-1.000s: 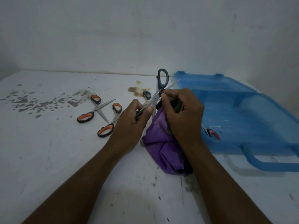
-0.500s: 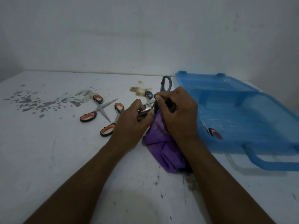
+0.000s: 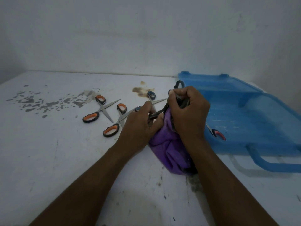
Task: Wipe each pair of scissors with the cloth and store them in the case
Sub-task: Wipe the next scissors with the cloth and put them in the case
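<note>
Head view: right hand (image 3: 187, 115) fingers curled round black scissors (image 3: 178, 83) and purple cloth (image 3: 169, 149), handle loop poking out on the far side. Scissors' near end pinched by left hand (image 3: 138, 126).

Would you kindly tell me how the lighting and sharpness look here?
Head view: dim, bluish light, no glare; soft shadow on the table beside the blue case; the dark scissors gripped by the left hand and right hand are hard to resolve.
</note>
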